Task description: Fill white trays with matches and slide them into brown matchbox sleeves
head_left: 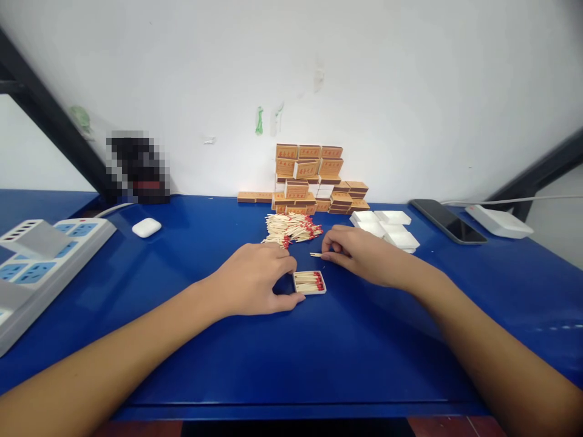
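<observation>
A small white matchbox tray [325, 283] lies on the blue table, partly filled with red-tipped matches [308, 281]. My left hand [257, 279] grips its left end between thumb and fingers. Just above and to the right of the tray, my right hand [348, 250] pinches a few matchsticks [315, 255], their pale ends pointing left and their heads hidden by the fingers. Beyond both hands lies a loose heap of matches [291, 227], most of the red heads facing right.
Orange matchboxes [310, 173] are stacked against the wall behind the heap. White trays [387, 227] lie to the right, near a dark phone [449, 221] and a white device [498, 221]. On the left are a white earbud case [146, 227] and a power strip [54, 261].
</observation>
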The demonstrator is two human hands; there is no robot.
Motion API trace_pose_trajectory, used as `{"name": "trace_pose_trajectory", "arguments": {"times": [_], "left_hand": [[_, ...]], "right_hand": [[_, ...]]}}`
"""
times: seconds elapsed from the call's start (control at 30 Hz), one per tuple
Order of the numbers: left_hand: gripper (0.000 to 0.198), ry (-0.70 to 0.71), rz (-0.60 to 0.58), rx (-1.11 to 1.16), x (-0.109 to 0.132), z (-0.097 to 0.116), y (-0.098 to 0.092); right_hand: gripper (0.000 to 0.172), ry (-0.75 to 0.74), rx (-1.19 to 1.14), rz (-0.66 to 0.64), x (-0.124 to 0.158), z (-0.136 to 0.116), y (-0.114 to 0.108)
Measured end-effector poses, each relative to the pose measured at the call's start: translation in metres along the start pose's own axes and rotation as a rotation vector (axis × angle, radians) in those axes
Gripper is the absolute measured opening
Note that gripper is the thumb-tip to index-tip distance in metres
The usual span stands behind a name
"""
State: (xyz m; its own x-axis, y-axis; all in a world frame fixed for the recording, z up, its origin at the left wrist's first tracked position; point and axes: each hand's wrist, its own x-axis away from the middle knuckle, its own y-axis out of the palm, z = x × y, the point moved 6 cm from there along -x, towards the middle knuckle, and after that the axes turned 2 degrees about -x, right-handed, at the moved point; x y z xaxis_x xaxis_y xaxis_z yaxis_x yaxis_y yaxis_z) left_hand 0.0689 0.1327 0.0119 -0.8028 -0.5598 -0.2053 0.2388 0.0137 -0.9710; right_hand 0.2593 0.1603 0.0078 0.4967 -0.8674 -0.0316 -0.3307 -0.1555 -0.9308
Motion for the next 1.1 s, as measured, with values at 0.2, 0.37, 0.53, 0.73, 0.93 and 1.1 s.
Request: {"name": "trace_pose_trajectory", "arguments": {"times": [0.2,0.37,0.53,0.73,0.93,1.1], "left_hand": [[0.035,0.009,0.01,-0.005,0.002,-0.001,0.001],[0.035,-0.002,0.003,-0.009,0.001,-0.001,0.001],[0.034,0.005,0.006,-0.006,0.0,0.001,0.0],[0.034,0.004,0.008,0.005,-0.001,-0.001,0.0],[0.035,0.006,0.003,0.004,-0.001,-0.001,0.0],[0.034,0.0,0.002,0.002,0.0,0.0,0.0]], "right_hand": [[0.023,0.023,-0.032,-0.055,0.006,-0.002,0.001],[0.024,-0.01,-0.067,-0.046,0.013,-0.018,-0.006],[0.018,-0.042,-0.108,-0.146,0.021,-0.047,-0.001],[0.014,-0.07,-0.079,-0.122,0.022,-0.058,0.003],[0.012,-0.091,-0.07,-0.046,0.018,-0.049,-0.005],[0.009,-0.023,0.058,0.049,0.01,-0.02,-0.011]]}}
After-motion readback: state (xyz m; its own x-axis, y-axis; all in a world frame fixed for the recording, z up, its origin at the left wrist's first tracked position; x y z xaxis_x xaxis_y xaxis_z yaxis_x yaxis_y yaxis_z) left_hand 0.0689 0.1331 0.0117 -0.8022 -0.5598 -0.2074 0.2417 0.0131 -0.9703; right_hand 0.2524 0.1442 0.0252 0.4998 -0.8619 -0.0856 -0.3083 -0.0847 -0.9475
